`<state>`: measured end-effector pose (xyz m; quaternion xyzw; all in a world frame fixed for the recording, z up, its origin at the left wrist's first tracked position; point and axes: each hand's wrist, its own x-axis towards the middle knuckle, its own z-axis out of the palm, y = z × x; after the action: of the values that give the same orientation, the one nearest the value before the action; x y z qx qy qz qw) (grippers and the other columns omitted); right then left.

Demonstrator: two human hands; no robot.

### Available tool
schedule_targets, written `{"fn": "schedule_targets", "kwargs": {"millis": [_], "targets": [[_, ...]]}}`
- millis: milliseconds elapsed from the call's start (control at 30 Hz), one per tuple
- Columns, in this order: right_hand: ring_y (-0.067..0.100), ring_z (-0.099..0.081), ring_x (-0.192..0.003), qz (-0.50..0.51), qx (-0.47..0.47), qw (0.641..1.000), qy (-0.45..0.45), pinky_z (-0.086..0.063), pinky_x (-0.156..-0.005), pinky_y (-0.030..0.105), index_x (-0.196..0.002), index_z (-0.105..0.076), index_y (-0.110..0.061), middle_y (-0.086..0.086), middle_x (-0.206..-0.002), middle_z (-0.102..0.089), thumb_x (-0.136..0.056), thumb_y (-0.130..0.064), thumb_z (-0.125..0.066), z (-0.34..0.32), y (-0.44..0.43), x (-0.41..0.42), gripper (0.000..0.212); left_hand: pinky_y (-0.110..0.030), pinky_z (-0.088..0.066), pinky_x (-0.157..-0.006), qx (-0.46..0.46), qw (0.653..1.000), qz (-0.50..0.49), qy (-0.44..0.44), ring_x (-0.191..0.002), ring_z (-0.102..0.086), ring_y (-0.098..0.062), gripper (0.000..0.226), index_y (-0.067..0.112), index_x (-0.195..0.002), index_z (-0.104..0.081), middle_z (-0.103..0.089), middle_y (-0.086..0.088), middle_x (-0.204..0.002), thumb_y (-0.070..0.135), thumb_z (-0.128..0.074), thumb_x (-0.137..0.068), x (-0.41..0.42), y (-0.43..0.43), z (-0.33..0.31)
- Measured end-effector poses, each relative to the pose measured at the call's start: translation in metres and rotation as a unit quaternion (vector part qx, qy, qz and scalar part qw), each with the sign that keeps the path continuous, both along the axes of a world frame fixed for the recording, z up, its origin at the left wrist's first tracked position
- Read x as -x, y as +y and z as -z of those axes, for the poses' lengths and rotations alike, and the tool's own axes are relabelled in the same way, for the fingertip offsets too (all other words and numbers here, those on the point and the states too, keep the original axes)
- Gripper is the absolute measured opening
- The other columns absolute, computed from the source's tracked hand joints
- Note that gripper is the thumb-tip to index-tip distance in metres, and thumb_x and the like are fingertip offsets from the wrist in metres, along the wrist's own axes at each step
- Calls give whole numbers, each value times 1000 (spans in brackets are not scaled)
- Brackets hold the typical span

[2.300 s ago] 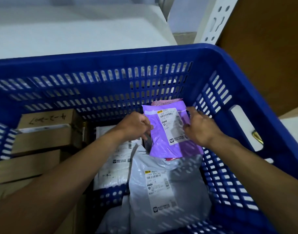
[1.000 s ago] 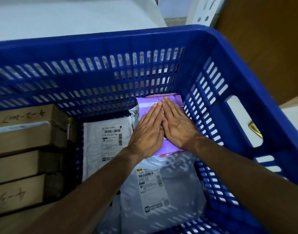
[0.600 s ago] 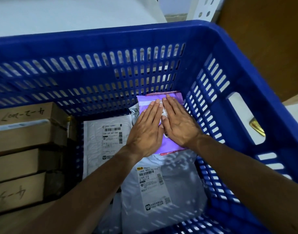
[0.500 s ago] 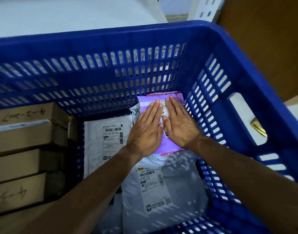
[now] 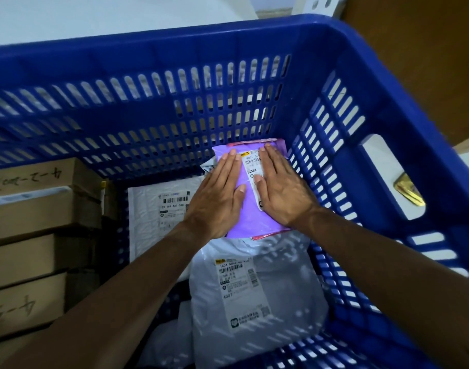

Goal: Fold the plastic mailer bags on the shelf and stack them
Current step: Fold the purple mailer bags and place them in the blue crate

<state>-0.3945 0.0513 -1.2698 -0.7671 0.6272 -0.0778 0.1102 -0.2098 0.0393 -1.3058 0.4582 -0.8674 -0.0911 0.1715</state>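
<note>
I have the purple mailer (image 5: 245,214) lying flat in the far right corner of the blue crate (image 5: 175,51), its far end close to the crate's far wall and its right edge just beside the right wall. A thin pink edge (image 5: 270,236) shows from under its near end, so I judge it sits on top of another bag.

Both hands press down on it. The left hand (image 5: 217,198) covers its left half and the right hand (image 5: 282,193) its right half. On each, the fingers are straight, held together and laid flat, gripping nothing. A strip of purple film and the label (image 5: 253,166) show in the gap between the 2 hands.

The mailer's long axis runs from the crate's near side toward its far wall, in line with the fingers, and the bag lies directly under the palms. Neither hand is nearer than the other. My read is that any fold would go across that axis, near end carried toward the far wall.

Toward the crate's near wall lies a grey mailer (image 5: 257,296), partly under the purple one. A white mailer (image 5: 153,217) lies nearer the crate's middle, and cardboard boxes (image 5: 36,217) are stacked on the crate's left side.
</note>
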Motion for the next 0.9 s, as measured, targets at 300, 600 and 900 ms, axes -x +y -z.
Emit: {"fn": "schedule_targets", "kwargs": {"millis": [300,600,900], "targets": [[24,-2,-154,12,-28,1000,5,-1,-124,31,-158,-5,-3,16,-166,-4,-107,-36,-23,-5,0,-1,62,-41,-19,-125,-17,999,-29,-21,-155,-9,-29,69,0,-158,-17,-11,-19,-166,44,-20,-106,-4,1,0],[24,-2,-154,13,-53,998,41,1,-121,29,-158,-1,-4,15,-166,-2,-107,-39,-19,-14,-2,-3,64,-45,-25,-122,-56,997,-22,-50,-154,-14,-31,73,-2,-157,-20,-14,-20,-165,48,-16,-104,-10,-2,-11],[27,-5,-153,-1,-57,997,58,-2,-123,32,-158,-2,-3,17,-166,-5,-106,-41,-17,-15,-3,-3,66,-49,-31,-119,-97,994,-40,-27,-152,-22,-31,73,0,-154,-31,-25,-18,-163,50,-20,-102,-13,-2,-22]]}}
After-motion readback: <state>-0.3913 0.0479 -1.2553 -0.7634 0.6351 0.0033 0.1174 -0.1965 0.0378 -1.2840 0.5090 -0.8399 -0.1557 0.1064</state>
